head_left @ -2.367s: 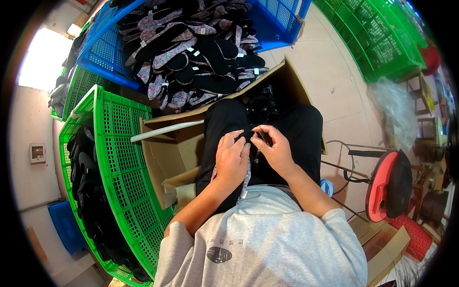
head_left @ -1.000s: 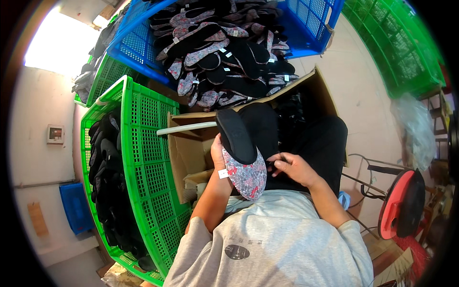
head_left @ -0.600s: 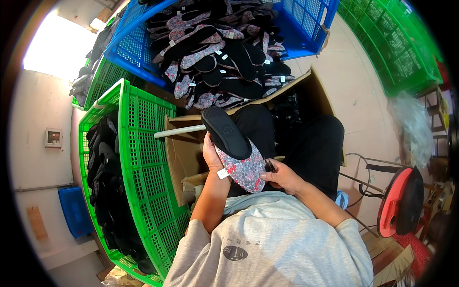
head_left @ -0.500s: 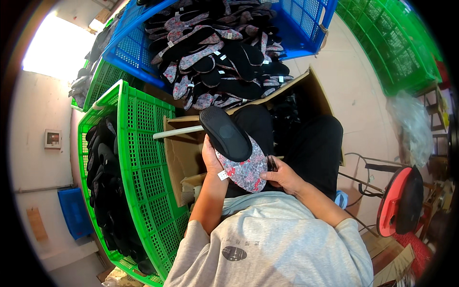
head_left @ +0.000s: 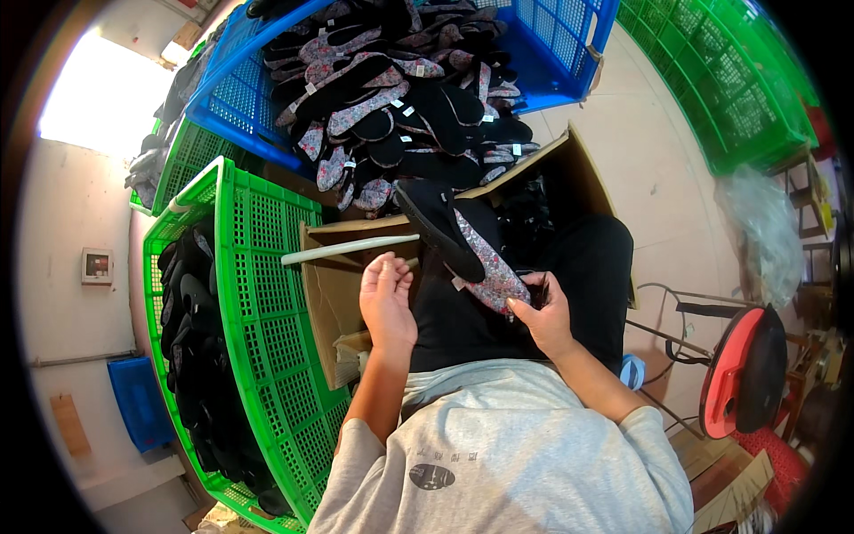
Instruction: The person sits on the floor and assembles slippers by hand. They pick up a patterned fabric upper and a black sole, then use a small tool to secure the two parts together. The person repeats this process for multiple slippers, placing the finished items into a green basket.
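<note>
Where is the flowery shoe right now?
The flowery shoe is in the middle of the head view, held at its heel end by the right hand, above the person's lap, beside the open left hand.

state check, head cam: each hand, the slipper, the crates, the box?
left hand: open, empty, palm up, off the slipper
right hand: gripping slipper's heel end
slipper: held over the lap, black sole showing, floral side under
blue crate: heaped with slippers
green crate: partly filled with black soles
cardboard box: open, flaps up
red reel: standing on edge
</note>
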`<state>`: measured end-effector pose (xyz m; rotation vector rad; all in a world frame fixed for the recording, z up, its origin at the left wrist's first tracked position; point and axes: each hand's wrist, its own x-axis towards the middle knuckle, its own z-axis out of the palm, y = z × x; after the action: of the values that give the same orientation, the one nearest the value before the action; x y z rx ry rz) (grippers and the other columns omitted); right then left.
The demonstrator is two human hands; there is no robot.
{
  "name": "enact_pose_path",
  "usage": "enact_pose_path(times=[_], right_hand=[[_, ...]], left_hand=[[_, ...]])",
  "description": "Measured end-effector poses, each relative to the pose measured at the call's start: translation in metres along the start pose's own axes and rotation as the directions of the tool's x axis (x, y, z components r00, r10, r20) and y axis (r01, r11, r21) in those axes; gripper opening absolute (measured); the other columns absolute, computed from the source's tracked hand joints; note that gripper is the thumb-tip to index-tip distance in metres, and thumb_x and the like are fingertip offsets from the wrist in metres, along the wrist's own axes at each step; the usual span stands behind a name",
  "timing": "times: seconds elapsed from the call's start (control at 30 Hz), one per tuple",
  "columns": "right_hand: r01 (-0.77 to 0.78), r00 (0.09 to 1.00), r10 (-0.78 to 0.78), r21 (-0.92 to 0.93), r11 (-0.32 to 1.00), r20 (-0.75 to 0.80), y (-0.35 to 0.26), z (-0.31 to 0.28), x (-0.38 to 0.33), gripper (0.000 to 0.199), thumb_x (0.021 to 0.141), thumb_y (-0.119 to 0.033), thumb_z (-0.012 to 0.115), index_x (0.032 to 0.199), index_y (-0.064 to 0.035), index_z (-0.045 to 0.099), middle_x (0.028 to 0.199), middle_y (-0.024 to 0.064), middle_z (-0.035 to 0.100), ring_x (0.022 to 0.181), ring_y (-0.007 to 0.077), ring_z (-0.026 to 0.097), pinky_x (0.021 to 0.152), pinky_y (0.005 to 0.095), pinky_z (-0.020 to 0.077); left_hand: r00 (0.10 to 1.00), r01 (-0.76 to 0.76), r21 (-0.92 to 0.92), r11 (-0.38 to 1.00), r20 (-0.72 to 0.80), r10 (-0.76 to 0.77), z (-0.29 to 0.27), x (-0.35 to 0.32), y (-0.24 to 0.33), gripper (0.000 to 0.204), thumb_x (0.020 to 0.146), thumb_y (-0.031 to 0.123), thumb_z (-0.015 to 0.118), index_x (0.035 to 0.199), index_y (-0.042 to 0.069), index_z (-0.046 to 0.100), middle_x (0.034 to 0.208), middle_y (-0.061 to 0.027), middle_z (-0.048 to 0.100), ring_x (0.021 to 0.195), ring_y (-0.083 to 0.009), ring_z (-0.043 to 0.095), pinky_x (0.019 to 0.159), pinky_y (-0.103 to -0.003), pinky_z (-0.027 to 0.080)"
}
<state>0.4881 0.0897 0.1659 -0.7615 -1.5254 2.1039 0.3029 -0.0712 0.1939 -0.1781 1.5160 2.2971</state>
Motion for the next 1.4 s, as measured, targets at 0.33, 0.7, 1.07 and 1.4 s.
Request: enact_pose_path(times=[0.33,0.7,1.07,1.4], right_hand=[[0.416,0.908,-0.367,-0.337,0.845,0.199,-0.017,0.013,-0.010,0.042,0.075,-0.001,0.081,0.114,-0.0046,0.065,0.113,0.0121,0.067,0.097,0.0217,0.065,0.084,0.0296,0.0513],[0.579,0.800,-0.430,-0.348,0.738,0.419,-0.020,0.026,-0.008,0.056,0.067,-0.003,0.082,0.120,-0.0127,0.068,0.118,0.0085,0.069,0.105,0.0299,0.064,0.089,0.0377,0.0521],[0.593,0.777,-0.411,-0.338,0.731,0.477,-0.012,0.023,-0.008,0.055,0.066,0.000,0.081,0.118,-0.0135,0.069,0.117,0.0079,0.070,0.106,0.0288,0.062,0.092,0.0376,0.0479],[0.579,0.786,-0.388,-0.351,0.736,0.482,-0.013,0.026,-0.009,0.054,0.068,-0.004,0.083,0.119,-0.0135,0.067,0.120,0.0067,0.068,0.108,0.0286,0.060,0.090,0.0378,0.0502]], left_hand=[[0.987,-0.058,-0.005,0.998,0.152,0.058,0.042,-0.046,-0.015,0.022,0.097,0.004,0.061,0.117,0.001,0.054,0.109,-0.0045,0.060,0.099,-0.0106,0.057,0.092,-0.026,0.047],[0.991,0.130,-0.027,0.991,0.042,-0.128,0.030,-0.034,0.006,0.016,0.096,0.011,0.064,0.110,0.007,0.056,0.102,-0.0020,0.065,0.089,-0.0105,0.061,0.082,-0.027,0.050],[0.999,-0.017,0.184,0.983,0.052,0.007,0.019,-0.025,-0.002,0.015,0.088,-0.001,0.068,0.089,0.008,0.055,0.080,0.0036,0.057,0.069,-0.0032,0.051,0.065,-0.019,0.041],[0.967,-0.251,0.322,0.913,0.117,0.225,0.014,-0.026,-0.009,0.015,0.092,0.001,0.066,0.090,0.006,0.052,0.078,0.0042,0.053,0.068,-0.0013,0.046,0.060,-0.018,0.038]])
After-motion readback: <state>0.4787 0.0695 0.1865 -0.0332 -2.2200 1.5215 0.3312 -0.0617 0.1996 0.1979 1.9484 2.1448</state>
